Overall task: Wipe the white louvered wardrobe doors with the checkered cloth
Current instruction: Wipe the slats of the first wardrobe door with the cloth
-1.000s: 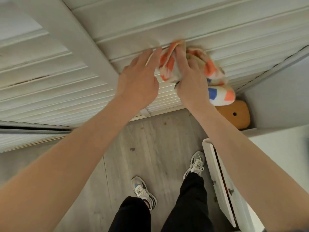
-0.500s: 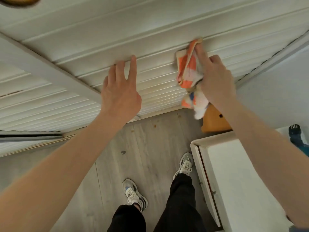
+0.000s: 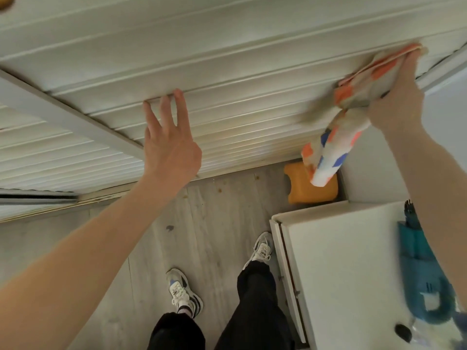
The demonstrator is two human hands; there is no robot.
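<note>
- Left hand [image 3: 169, 145] is up on the white louvered wardrobe doors [image 3: 227, 72], fingers straight and spread apart, with the fingertips [image 3: 178, 93] touching the edge of one slat and the palm off the surface.
- Over on the far right, the right hand [image 3: 396, 102] grips the checkered cloth [image 3: 353, 97] and presses it flat against the slats, close to the door's right-hand edge by the wall.
- The cloth is orange, white and blue; its top edge reaches past the fingertips, and it's blurred there.
- A bunched tail of the cloth [image 3: 326, 157] hangs loose below the hand, dangling in front of an orange object [image 3: 298, 190] that sits on the floor at the foot of the doors.
- A plain white stile [image 3: 75, 107] runs diagonally between this door and the slatted panel to its left.
- Down below, pale wood-look floor [image 3: 202, 236], two light trainers [image 3: 184, 294] and black trousers [image 3: 255, 311].
- Lower right, a white cabinet [image 3: 341, 261] stands beside the person's right leg, and on its top lies a teal power tool [image 3: 419, 269], partly hidden behind the right forearm.
</note>
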